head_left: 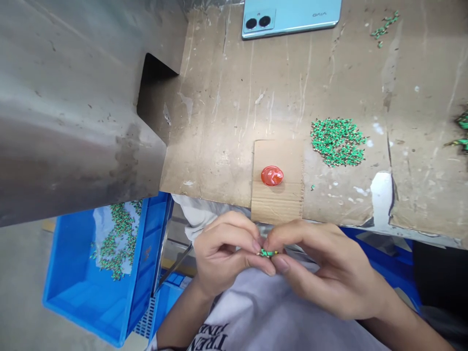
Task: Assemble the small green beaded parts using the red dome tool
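Just in front of the table's near edge, my left hand [228, 251] and my right hand [321, 265] meet at the fingertips. Between them they pinch a small green piece [268, 253] with a yellow tip; its exact kind is too small to make out. Both thumbs press from below, with the index fingers above. Beyond the hands, a small red cap-like dish [272, 176] rests on a cardboard square [278, 207]. To its right lies a spread pile of tiny green pieces [338, 141] with dark and pale ends.
A light blue phone [292, 17] lies at the back of the cardboard-covered table [219, 146]. Loose green bits [385, 27] sit at the far right. On the left stands a large metal housing [73, 107], and below it a blue crate [84, 302] holds many similar pieces.
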The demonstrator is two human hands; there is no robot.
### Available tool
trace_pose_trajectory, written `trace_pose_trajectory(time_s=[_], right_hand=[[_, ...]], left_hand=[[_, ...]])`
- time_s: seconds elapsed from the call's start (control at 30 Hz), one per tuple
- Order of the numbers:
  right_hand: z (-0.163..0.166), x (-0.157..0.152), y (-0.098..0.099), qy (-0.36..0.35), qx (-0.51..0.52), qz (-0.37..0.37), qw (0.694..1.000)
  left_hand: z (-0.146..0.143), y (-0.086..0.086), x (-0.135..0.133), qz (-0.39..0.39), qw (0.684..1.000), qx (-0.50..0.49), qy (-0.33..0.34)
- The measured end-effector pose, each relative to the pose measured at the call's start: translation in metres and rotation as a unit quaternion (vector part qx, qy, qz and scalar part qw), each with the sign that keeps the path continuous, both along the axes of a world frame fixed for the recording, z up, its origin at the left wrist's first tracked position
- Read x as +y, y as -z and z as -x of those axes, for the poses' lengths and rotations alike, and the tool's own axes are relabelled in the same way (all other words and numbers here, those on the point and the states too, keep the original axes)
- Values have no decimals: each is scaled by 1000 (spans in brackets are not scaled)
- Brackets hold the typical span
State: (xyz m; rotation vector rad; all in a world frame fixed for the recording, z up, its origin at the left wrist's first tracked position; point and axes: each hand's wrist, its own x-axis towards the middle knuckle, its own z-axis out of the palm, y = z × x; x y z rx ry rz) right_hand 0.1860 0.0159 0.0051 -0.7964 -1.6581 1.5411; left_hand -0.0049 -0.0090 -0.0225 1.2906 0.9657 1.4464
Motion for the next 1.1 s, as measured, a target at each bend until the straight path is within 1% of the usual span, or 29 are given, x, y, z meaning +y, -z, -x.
trace_pose_trajectory(time_s=[0.23, 0.37, 0.6, 0.73, 0.83, 0.93, 1.1], right_hand=[[2, 2, 0, -5, -2, -56, 998], [5, 3, 0, 0, -22, -82, 996], [7, 3, -2, -7, -19, -64, 998], [10, 1, -4, -2, 3, -57, 998], [11, -3, -6, 27, 1, -54, 998], [11, -6, -7, 49, -4, -54, 997], [12, -4, -8, 34, 14, -43, 998]], left_hand=[[1, -1, 0, -10, 1000, 9, -2], [1, -4, 0, -8, 1000, 22, -8], [3, -10, -4, 12, 997, 70, 8], [3, -9, -6, 7, 999, 45, 19], [3, -7, -3, -7, 1000, 22, 12], [2, -8, 1, -18, 1000, 23, 4], [1, -8, 1, -13, 1000, 15, 1]])
